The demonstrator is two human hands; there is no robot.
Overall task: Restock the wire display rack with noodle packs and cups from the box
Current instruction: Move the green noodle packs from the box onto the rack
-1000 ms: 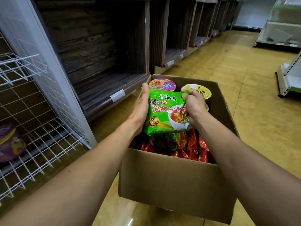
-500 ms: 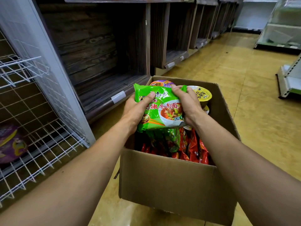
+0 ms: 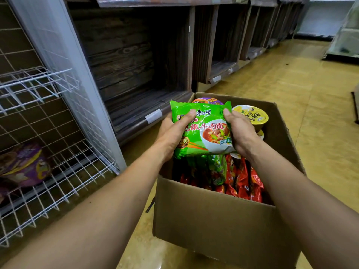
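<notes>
We hold the green noodle pack (image 3: 202,131) above the open box (image 3: 213,220), both arms stretched forward. Our left hand (image 3: 172,133) and right hand (image 3: 240,131) grasp its opposite edges, fingers curled round it, thumbs on top

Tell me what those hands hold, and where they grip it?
A green noodle pack over the box: left hand grips its left edge, right hand its right edge.

glossy plastic noodle pack (image 3: 202,131), matt cardboard box (image 3: 213,220), white-coated wire rack (image 3: 58,181), rough-grained wooden shelving (image 3: 124,61).
</notes>
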